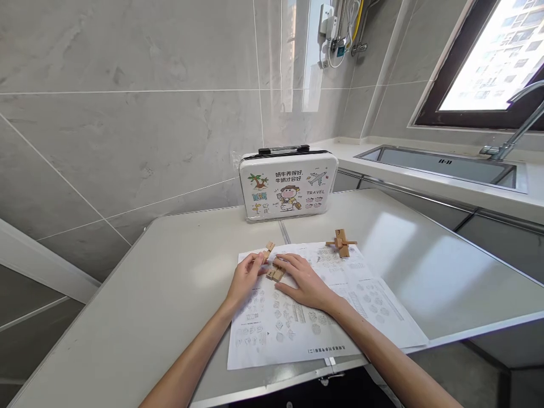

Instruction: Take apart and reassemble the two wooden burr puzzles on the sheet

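My left hand (pixel 246 277) rests on a printed instruction sheet (pixel 323 323) and pinches a small wooden puzzle piece (pixel 267 250) between thumb and fingers. My right hand (pixel 304 280) lies beside it, fingers curled over other wooden puzzle pieces (pixel 275 273) on the sheet. The two hands almost touch. An assembled wooden cross-shaped puzzle (pixel 341 243) stands apart at the sheet's far right corner.
A white cartoon-printed case (pixel 288 184) marked TRAVEL stands upright at the back of the white table (pixel 170 294), against the grey tiled wall. A steel sink (pixel 437 163) with a tap (pixel 516 127) is at the right under a window.
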{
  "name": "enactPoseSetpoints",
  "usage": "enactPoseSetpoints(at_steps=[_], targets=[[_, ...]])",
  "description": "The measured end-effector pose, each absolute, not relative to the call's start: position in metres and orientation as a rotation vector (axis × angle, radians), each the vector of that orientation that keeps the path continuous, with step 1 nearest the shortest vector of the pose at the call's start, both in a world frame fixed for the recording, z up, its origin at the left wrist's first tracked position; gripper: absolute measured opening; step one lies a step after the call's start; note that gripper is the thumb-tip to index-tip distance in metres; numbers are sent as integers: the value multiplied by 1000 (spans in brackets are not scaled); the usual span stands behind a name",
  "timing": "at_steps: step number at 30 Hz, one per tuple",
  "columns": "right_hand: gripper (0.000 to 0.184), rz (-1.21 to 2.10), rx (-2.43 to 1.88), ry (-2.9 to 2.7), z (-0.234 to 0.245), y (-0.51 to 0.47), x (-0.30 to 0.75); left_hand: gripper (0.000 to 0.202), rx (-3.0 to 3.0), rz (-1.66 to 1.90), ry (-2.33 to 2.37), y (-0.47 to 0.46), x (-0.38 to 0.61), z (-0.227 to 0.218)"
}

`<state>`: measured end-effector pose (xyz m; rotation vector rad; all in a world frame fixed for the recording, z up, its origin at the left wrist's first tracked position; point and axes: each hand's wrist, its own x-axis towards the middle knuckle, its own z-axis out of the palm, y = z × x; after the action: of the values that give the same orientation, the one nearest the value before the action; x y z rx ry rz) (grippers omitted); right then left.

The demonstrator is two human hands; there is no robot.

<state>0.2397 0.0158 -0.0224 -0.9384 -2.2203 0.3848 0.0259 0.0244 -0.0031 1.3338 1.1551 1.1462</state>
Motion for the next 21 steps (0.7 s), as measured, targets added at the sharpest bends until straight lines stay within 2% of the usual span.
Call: enactPoseSetpoints(at_steps=[5,13,21], targets=[[51,398,-914,-2239,-21,15,240,46,1371,1119,1148,23,29,-6],[33,425,-858,-2154,-18,12,237,44,1452,1117,1220,23,29,-9],[42,456,-815,-2124,-20,13,236,41,1391,1118,1151,23,30,-11]])
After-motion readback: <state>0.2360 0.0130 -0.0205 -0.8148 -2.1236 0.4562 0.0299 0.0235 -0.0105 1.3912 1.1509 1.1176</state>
